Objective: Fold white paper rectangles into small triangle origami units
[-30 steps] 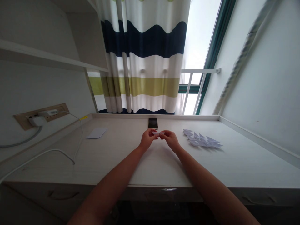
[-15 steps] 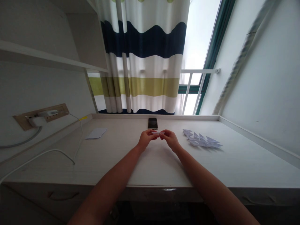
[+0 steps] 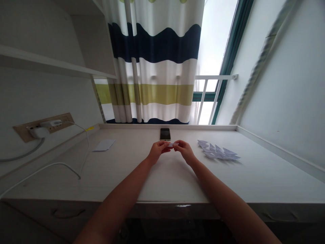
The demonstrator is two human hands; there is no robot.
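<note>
Between my fingertips is a small folded piece of white paper (image 3: 171, 145), held just above the desk. My left hand (image 3: 157, 150) pinches its left end, and my right hand (image 3: 183, 149) pinches the right end. The fingers partly cover the paper, so its full shape is hidden. A dark phone (image 3: 165, 134) lies on the desk right behind my hands. To the right sit several folded white paper pieces (image 3: 218, 151) with pointed tips, grouped in rows. Off to the left lies a flat stack of white paper sheets (image 3: 104, 145).
The white desk (image 3: 172, 183) has a raised rim at the back. A white cable (image 3: 61, 163) runs over its left side from a wall socket panel (image 3: 43, 127). A shelf (image 3: 58, 66) juts out at upper left. Behind the desk hang striped curtains (image 3: 166, 71).
The paper between my fingers has turned slightly and shows a flatter, more block-like face than its earlier pointed outline. Both hands keep nearly the same place.
</note>
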